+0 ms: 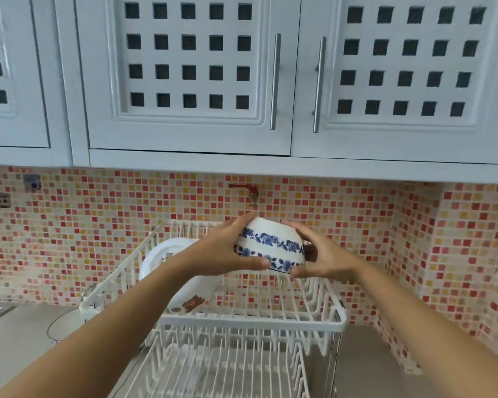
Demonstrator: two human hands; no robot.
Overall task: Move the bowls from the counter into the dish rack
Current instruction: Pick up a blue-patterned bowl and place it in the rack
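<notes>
Nearest, lower tier of white dish rack (338, 318), bare wires. Above its upper tier, blue-banded bowl (270, 245) held upside down, clamped between left hand (222, 251) and right hand (322, 259), palms on opposite sides. Likely glazed ceramic: stiff, slick, chippable; best gripped near rim. Behind left arm, white plate (161, 254) leaning in rack. Farthest, mosaic wall (98, 225).
</notes>
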